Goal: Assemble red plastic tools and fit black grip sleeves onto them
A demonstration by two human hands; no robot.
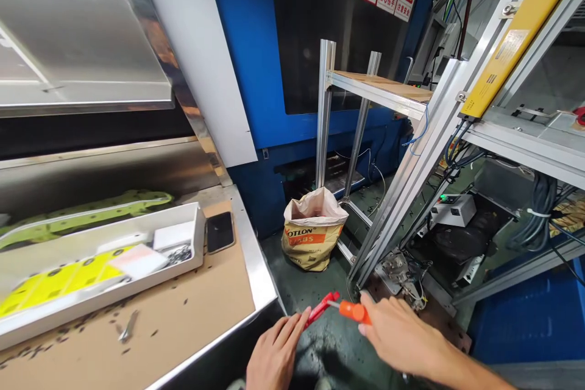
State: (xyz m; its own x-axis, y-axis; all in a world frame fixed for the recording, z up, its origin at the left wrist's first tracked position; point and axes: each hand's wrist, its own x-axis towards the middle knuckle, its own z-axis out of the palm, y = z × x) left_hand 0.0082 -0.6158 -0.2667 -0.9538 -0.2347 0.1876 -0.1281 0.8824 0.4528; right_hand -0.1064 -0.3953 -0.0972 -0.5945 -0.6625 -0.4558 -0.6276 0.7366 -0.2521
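In the lower middle of the head view, my left hand [276,350] is closed on a slim red plastic piece [322,309], which points up and to the right. My right hand [400,332] grips a tool with an orange handle [354,311]. A short metal tip [333,303] sticks out of that handle and meets the red piece near its far end, or lies just in front of it; I cannot tell which. Both hands are above the floor, just right of the workbench edge. My fingers hide the near part of the red piece.
A cardboard-covered bench [205,323] on the left bears a white tray [200,237], a phone [220,232] and a small metal tool [128,327]. Beyond my hands stands an open paper sack [314,244]. An aluminium frame [388,225] and cables [534,213] are at right.
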